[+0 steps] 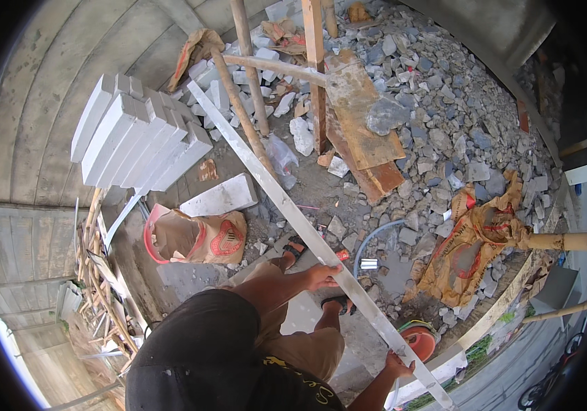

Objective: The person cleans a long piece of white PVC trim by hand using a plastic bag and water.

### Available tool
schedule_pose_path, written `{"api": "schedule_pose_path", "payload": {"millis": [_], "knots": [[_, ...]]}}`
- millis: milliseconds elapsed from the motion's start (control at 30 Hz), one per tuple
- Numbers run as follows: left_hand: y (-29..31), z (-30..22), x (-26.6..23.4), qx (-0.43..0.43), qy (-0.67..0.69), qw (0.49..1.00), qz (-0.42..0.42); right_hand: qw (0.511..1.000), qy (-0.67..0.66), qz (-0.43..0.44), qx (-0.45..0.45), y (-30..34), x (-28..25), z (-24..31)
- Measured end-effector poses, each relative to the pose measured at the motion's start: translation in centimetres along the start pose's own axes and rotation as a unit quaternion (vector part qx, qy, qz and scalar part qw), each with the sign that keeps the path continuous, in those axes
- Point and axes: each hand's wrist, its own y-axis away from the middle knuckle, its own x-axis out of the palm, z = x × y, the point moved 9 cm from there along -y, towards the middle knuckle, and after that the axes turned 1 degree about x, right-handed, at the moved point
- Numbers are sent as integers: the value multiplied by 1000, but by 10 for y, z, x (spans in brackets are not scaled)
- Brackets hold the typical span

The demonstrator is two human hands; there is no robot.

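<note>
A long, straight metal bar (284, 204), silvery and flat-faced, runs slantwise from the upper left to the lower right in front of me. My left hand (323, 276) is closed round its edge near the middle. Farther down the bar, close to its lower right end, my right hand (397, 365) grips it too. Just past the right hand sits an orange-red bucket (419, 340), partly hidden behind the bar. A striped silvery can or cup (369, 264) lies on the ground beyond my left hand, near a grey-blue hose (369, 241).
White blocks (126, 140) are stacked at the left wall. An opened paper sack (221, 236) and a loose block (219, 196) lie nearer. Rubble (437, 130) covers the right, with a torn sack (471, 246) on it. Wooden posts (315, 75) and boards (365, 123) stand ahead.
</note>
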Motion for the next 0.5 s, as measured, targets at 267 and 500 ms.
{"api": "schedule_pose_path", "payload": {"millis": [267,500], "knots": [[-70,23,-15,-61,7,998,2,949,303,38,-85,-136,-11,1],[-129,116,45,-47,9,999,10,926,307,-145,-164,-140,6,-43]]}}
